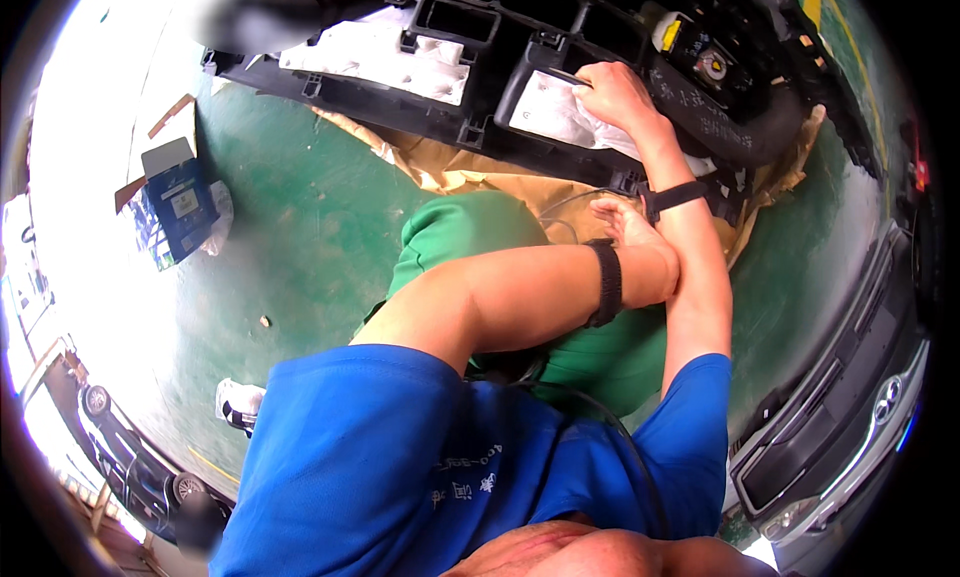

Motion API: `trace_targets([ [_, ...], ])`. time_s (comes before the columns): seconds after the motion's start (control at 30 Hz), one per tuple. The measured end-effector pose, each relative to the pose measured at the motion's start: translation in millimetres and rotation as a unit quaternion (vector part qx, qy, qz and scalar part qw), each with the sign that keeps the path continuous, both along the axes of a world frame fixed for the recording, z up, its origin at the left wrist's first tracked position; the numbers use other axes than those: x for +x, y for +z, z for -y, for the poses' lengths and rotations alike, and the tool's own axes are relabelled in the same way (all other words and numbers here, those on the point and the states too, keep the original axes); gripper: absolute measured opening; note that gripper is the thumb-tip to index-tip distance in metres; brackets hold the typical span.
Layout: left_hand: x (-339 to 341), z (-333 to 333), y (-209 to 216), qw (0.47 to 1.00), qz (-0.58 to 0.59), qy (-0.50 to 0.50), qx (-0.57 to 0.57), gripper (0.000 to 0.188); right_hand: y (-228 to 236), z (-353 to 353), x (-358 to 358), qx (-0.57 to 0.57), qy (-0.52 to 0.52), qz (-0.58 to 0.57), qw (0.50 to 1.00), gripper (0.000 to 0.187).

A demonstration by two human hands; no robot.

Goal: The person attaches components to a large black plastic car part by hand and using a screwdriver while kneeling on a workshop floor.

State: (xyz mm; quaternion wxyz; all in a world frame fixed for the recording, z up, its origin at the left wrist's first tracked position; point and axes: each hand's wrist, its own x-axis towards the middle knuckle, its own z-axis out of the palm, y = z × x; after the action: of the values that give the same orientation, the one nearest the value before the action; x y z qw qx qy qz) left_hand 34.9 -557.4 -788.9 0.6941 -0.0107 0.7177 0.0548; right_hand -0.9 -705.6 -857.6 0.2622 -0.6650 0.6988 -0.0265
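"Stretching behind everything is the green floor (320, 217), broadest in the left half of the frame. What's the biggest thing on it?"

"The black moulded frame (490, 87), across the upper middle. It's the piece being worked on, and it lies on brown paper (470, 169) that shows along its lower edge."

"And set into it?"

"Two patches of white lining. The left white lining (440, 69) fills an opening left of upper centre; the right white lining (548, 109) shows in the next opening, partly covered by the right hand (615, 92)."

"So how far along is it?"

"Partway, I'd judge. The left patch looks settled and nobody's touching it. The right one has the attention, so whatever is left is probably there. I can't tell whether it's being fastened or freed."

"What are the hands doing?"

"The right has its fingers curled round a slim dark object (572, 78) at the lining's upper edge. The left hand (640, 239), right of centre, is loosely open with nothing visible in it, its wrist crossing the right forearm."

"And that slim object?"

"Smallest of the lot; probably a tool, but too little shows to name it."
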Motion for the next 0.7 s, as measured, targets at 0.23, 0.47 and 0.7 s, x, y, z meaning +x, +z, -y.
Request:
trace_targets([
  [0.23, -0.4, -4.5, -1.8, 0.999, 0.001, 0.038, -0.018, 0.068, 2.7, 3.1, 25.7, 0.017, -0.003, -0.123, 0.992, 0.054],
  [0.47, -2.8, -7.3, -16.3, 0.998, 0.011, 0.056, -0.007, 0.071, 4.0, 10.6, 30.0, 0.017, 0.032, -0.133, 0.99, 0.055],
  [0.7, -6.4, -7.8, -21.8, 0.998, 0.023, 0.046, -0.045, 0.062, 7.8, 14.8, 30.6, 0.035, 0.036, -0.103, 0.993, 0.052],
])
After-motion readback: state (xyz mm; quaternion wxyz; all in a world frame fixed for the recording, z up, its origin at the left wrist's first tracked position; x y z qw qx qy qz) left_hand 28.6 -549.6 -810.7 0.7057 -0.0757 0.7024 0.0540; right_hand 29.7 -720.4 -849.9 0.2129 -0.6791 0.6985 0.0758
